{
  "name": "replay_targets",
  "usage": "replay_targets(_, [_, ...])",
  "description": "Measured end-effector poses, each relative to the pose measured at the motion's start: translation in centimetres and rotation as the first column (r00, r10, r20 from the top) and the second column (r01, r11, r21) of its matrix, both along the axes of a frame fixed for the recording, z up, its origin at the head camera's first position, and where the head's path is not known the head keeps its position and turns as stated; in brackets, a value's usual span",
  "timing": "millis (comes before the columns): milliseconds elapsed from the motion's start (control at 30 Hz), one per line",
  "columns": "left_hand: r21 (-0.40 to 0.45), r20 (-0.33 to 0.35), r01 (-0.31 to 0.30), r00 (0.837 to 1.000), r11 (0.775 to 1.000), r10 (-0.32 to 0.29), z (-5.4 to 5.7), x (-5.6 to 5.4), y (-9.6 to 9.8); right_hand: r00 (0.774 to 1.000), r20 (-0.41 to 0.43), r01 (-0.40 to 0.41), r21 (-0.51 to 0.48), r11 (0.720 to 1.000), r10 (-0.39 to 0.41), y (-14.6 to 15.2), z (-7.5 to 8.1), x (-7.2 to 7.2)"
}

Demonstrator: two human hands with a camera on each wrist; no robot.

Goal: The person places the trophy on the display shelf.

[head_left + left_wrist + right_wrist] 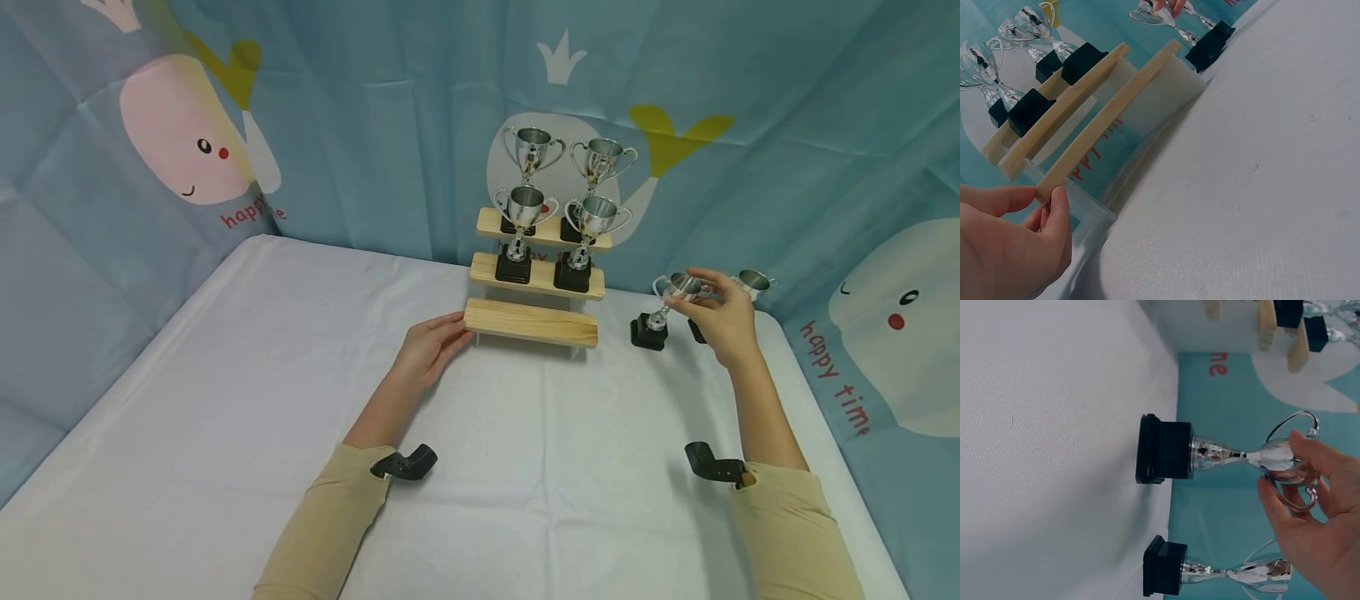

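A three-step wooden display stand with clear side supports stands at the back of the table. My left hand pinches the left end of its lowest step between thumb and fingers. That step is bare. Silver trophy cups with black bases stand in pairs on the middle and top steps. To the right of the stand, my right hand grips a silver trophy cup by its bowl. Whether its black base touches the table, I cannot tell.
Another trophy cup stands beside the held one, partly behind my right hand in the head view. A blue curtain with whale prints hangs behind the white-covered table and along its sides.
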State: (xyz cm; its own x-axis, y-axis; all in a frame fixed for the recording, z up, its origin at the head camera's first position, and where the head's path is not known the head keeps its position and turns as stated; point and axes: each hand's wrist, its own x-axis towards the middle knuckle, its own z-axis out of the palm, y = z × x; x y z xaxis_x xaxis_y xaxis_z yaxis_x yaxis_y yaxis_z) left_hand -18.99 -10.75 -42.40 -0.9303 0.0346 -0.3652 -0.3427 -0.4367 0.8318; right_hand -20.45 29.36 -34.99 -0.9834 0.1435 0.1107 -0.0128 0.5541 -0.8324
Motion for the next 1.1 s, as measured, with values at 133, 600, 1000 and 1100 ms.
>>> replay_targets(133, [0.0,-0.001,-0.001,1.0,1.0,0.001,0.1,0.0,0.0,1.0,-0.003,0.011,0.006,1.0,-0.011,-0.2,0.3,0.3])
replay_targets(600, [0.006,0.014,0.001,1.0,1.0,-0.001,0.2,0.1,0.0,0.999,-0.018,0.036,0.021,0.999,-0.036,-0.5,0.7,1.2])
replay_targets(1000, [0.014,0.022,-0.005,1.0,1.0,0.005,0.4,0.1,0.0,0.999,-0.016,0.046,0.055,0.997,-0.045,-1.2,1.8,2.5])
replay_targets(1100, [0.024,0.024,-0.014,1.0,1.0,0.013,0.4,0.1,0.1,0.999,-0.021,0.048,0.058,0.997,-0.047,-1.5,2.1,2.7])
